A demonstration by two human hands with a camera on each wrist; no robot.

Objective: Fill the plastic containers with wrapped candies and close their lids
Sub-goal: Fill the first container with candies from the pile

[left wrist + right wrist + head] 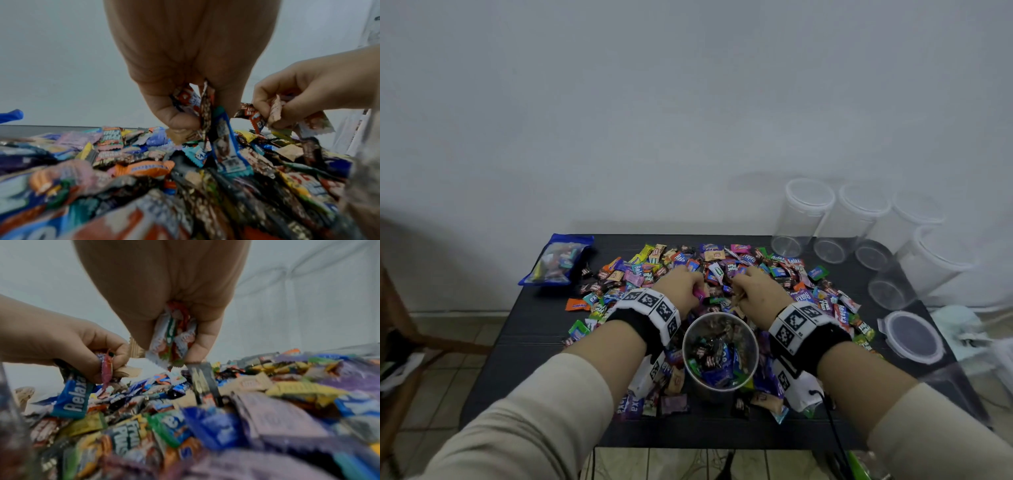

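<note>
With the left hand (681, 286) and right hand (756, 287) each clamped on a bunch of wrapped candies (207, 113) above the pile, carry both straight back over the open container (720, 353) (partly filled, just before the wrists) and release low, lest wrappers spill past its rim.

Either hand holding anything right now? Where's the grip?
Both. The left hand grips a bunch of wrapped candies by their upper ends; the right hand pinches a few candies between thumb and fingers.
</note>
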